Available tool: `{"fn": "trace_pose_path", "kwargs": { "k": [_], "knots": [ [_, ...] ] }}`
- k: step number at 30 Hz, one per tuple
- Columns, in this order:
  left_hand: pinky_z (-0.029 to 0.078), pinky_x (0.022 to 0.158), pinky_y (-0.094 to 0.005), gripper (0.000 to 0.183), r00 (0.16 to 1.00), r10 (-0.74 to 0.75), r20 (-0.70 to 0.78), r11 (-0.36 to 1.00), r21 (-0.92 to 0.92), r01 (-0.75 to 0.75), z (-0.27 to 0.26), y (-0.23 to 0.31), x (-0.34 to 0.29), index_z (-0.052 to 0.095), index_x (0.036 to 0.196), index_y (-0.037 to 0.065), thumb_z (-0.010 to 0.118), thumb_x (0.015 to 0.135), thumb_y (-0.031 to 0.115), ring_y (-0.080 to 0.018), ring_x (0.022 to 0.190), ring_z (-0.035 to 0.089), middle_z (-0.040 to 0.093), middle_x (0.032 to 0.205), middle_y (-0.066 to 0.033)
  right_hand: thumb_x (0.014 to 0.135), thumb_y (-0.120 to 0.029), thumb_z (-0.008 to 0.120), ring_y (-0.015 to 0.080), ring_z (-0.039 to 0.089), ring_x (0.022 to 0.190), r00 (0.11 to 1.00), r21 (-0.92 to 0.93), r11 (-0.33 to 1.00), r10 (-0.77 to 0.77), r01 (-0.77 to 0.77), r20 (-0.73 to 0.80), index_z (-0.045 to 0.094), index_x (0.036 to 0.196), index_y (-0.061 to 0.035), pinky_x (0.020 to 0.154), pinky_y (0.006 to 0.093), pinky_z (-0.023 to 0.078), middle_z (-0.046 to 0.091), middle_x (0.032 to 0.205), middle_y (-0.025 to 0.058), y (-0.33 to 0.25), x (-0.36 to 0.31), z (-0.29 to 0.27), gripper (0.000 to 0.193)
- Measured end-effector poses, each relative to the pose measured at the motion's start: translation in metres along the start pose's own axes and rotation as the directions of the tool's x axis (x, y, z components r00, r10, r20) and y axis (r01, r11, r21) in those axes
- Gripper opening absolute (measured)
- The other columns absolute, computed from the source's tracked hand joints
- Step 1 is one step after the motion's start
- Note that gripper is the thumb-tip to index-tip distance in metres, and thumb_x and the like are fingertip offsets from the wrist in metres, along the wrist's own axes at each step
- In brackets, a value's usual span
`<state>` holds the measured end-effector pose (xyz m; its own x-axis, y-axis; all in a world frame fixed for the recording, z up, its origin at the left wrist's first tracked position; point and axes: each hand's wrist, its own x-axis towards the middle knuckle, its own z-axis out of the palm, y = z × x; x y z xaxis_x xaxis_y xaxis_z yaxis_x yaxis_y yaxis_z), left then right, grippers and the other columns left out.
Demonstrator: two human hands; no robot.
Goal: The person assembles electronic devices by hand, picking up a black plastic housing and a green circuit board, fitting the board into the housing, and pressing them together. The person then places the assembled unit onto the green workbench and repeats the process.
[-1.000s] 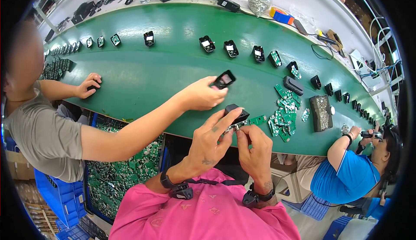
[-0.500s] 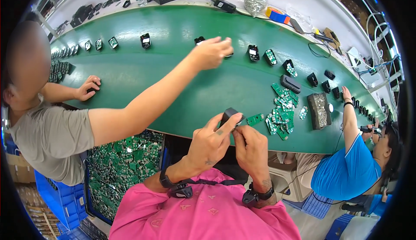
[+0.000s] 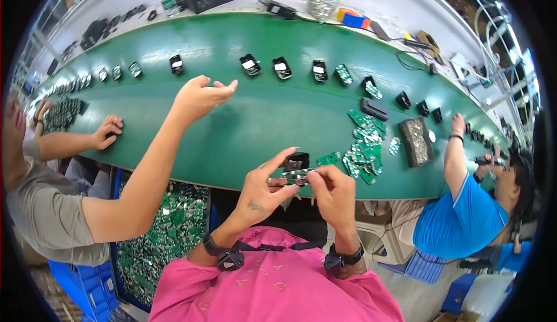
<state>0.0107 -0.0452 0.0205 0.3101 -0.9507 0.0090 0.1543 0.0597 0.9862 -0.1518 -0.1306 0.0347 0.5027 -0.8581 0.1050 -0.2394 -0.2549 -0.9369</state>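
While the black housing sits just beyond the small circuit board, we have both pieces between our two hands, over the near edge of the green surface. From our right hand the board lies to the left, and its long axis runs roughly left to right, the right end slightly raised. That grip is together, thumb and fingertips pinched on the board's right end. Our left hand is clamped on the housing and the board's left end, index finger stretched along the far side and thumb beneath, so it is the nearer hand to the housing. Whether the board touches the housing's rim we cannot tell, since our fingers cover the join. Just beyond our right hand lies a loose green board, with a heap of boards to its right, then a dark closed case and a speckled block. Farther off, black housings stand in a curving row. To our left, a co-worker's hand hangs over the surface; to our right, a co-worker in a blue shirt reaches toward the row. A clear bag rests on the ledge behind.
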Motion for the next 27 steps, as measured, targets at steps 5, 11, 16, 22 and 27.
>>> {"fn": "trace_pose_path", "kwargs": {
  "k": [5, 11, 16, 22, 27],
  "knots": [
    [0.058, 0.083, -0.0254, 0.073, 0.987, -0.144, 0.074, 0.988, 0.06, 0.14, -0.005, 0.014, 0.005, 0.048, 0.145, 0.006, 0.076, 0.079, -0.005, -0.0107, 0.097, 0.066, 0.058, 0.124, -0.0122, 0.102, -0.014, 0.06, 0.0075, 0.059, 0.057, 0.997, 0.286, 0.955, 0.076, -0.079, 0.019, 0.06, 0.098, 0.0017, 0.05, 0.0216, 0.046, 0.062, 0.075, 0.0027, 0.002, -0.002, 0.006, 0.016],
    [0.058, 0.083, -0.0266, 0.066, 0.993, -0.107, 0.052, 0.993, 0.051, 0.105, -0.004, 0.014, 0.007, 0.05, 0.143, 0.005, 0.075, 0.082, -0.001, -0.0124, 0.095, 0.067, 0.062, 0.123, -0.0137, 0.1, -0.013, 0.062, 0.0059, 0.055, 0.054, 0.994, 0.385, 0.916, 0.099, -0.113, 0.056, 0.062, 0.099, 0.0026, 0.047, 0.02, 0.042, 0.061, 0.074, 0.0021, -0.007, 0.005, 0.012, 0.016],
    [0.058, 0.082, -0.0272, 0.063, 0.988, 0.006, 0.153, 0.967, 0.249, -0.044, -0.003, 0.013, 0.014, 0.051, 0.141, 0.005, 0.072, 0.082, -0.002, -0.0125, 0.093, 0.067, 0.062, 0.124, -0.0133, 0.098, -0.012, 0.063, 0.003, 0.048, 0.051, 0.983, 0.435, 0.882, 0.18, -0.179, 0.039, 0.064, 0.092, 0.0009, 0.043, 0.0187, 0.032, 0.058, 0.067, -0.0014, -0.004, 0.008, -0.002, 0.014],
    [0.058, 0.077, -0.0275, 0.061, 0.988, 0.095, 0.119, 0.982, 0.15, -0.112, -0.001, -0.008, 0.012, 0.053, 0.139, 0.004, 0.07, 0.082, -0.006, -0.0137, 0.093, 0.067, 0.062, 0.125, -0.0117, 0.094, -0.016, 0.071, 0.0002, 0.043, 0.051, 0.972, 0.292, 0.93, 0.192, -0.224, 0.132, 0.067, 0.081, -0.0009, 0.043, 0.0218, 0.029, 0.054, 0.061, -0.0055, -0.009, 0.009, -0.001, 0.02],
    [0.053, 0.061, -0.0266, 0.055, 0.946, 0.322, -0.021, 0.895, 0.332, -0.297, 0.008, -0.016, 0.017, 0.059, 0.135, 0.007, 0.062, 0.083, -0.008, -0.0115, 0.072, 0.066, 0.066, 0.117, -0.0132, 0.096, -0.011, 0.068, 0.0021, 0.051, 0.056, 0.989, 0.446, 0.883, 0.14, -0.147, 0.049, 0.067, 0.091, 0.0026, 0.047, 0.0212, 0.038, 0.059, 0.069, -0.0021, -0.02, -0.004, 0.016, 0.014]
  ]
}}
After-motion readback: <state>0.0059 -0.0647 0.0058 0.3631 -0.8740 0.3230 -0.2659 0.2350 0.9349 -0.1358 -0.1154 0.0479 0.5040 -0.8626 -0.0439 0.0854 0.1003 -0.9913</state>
